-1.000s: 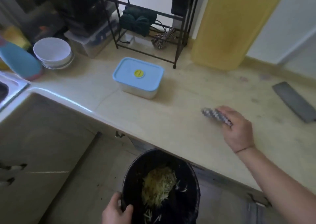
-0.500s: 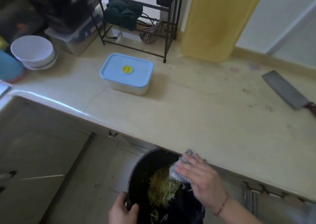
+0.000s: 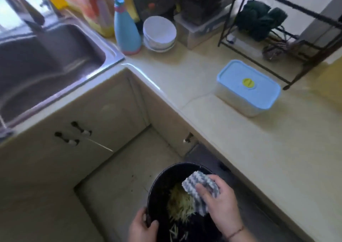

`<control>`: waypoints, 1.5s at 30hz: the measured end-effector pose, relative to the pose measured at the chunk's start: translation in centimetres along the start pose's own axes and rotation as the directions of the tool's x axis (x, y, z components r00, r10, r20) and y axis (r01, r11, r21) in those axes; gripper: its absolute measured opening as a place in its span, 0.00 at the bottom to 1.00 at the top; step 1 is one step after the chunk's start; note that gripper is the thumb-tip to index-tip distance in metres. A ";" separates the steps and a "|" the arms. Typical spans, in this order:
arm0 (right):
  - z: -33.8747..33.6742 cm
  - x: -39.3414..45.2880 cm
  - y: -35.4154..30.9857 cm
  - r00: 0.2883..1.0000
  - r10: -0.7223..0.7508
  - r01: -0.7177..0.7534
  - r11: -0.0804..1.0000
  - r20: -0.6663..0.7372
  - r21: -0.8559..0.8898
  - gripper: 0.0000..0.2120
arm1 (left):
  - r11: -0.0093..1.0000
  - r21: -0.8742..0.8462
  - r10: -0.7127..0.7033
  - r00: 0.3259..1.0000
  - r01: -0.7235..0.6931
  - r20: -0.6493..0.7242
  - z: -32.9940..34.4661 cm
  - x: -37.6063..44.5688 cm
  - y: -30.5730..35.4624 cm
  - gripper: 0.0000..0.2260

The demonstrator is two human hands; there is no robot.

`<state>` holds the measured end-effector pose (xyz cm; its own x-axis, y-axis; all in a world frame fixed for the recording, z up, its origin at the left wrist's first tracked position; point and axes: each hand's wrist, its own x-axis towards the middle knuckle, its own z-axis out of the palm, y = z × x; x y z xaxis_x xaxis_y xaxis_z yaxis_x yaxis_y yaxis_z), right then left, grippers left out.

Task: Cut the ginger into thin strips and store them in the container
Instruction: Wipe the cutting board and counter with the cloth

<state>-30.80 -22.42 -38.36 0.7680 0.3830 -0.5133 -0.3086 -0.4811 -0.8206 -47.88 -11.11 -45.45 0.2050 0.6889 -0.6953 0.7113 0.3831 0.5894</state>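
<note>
- My right hand [image 3: 221, 203] has its fingers curled round a grey-and-white zigzag cloth [image 3: 200, 187] and holds it over the open mouth of the black bin [image 3: 159, 190].
- The cloth is folded; one corner sticks up past my fingertips toward the bin's far rim, and the lower end hangs beside my palm.
- My left hand [image 3: 142, 227] grips the near rim of the bin, thumb over the edge on the inside and the rest of the hand outside; I cannot see those fingers.
- Inside the bin lies a heap of pale yellow strips [image 3: 178, 204], just under and to the left of the cloth; a few loose strips lie lower down against the dark lining. Whether they are ginger I cannot tell.
- The bin is down on the floor side, in front of the cream cabinets [image 3: 74, 123], below the edge of the counter [image 3: 240, 149].
- The container [image 3: 248, 88] sits on the counter, well away from both my hands, with its light blue lid on and a yellow round knob in the middle of the lid.
- Behind the container stands a black wire rack [image 3: 259, 38] with dark green cloth on it.
- Further left on the counter are stacked white bowls [image 3: 159, 32] and, just beside them, a blue spray bottle [image 3: 126, 32].
- The steel sink [image 3: 46, 62] fills the left side of the view.
</note>
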 end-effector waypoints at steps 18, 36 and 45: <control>28.8 10.9 10.7 0.800 0.197 -0.153 0.980 0.567 -0.125 0.13 | 0.798 -0.568 -0.476 0.790 0.202 -0.387 -5.0 19.3 -19.6 0.11; 32.1 19.3 19.6 0.691 0.284 -0.311 0.947 0.664 -0.082 0.16 | 0.583 -0.757 -0.716 0.626 0.293 -0.309 -1.7 36.2 -33.6 0.11; 27.2 13.3 7.5 0.771 0.168 -0.195 0.980 0.614 -0.023 0.15 | 0.293 -0.888 -0.801 0.598 0.354 -0.026 0.3 28.4 -24.3 0.52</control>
<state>-38.20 0.51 -58.20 0.1959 0.6988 -0.6879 -0.4399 -0.5643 -0.6986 -59.13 -0.98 -79.65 -0.4650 0.1206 -0.8771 -0.3159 0.9029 0.2916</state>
